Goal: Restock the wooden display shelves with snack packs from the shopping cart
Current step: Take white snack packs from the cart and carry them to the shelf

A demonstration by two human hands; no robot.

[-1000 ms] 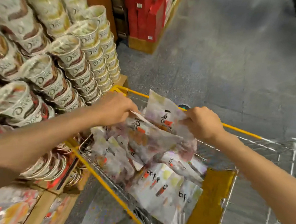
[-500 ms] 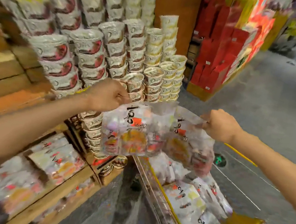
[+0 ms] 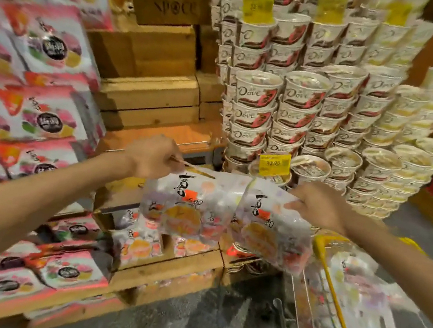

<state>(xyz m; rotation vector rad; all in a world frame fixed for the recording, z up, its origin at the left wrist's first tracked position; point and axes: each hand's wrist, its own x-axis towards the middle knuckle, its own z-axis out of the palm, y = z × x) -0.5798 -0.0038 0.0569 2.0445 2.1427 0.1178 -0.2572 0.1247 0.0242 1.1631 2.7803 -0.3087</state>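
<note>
snack packs in left hand and right hand

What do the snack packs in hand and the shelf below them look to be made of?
Snack packs: thin glossy plastic film, it seems; they sag, crinkle and catch glare as the left hand and right hand pinch their top edges. Display shelf: unfinished-looking wood planks, matte tan, with plank seams visible.

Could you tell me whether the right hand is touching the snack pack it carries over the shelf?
Touching. The head view shows the right hand gripping the top edge of the right snack pack, fingers curled over it.
</note>
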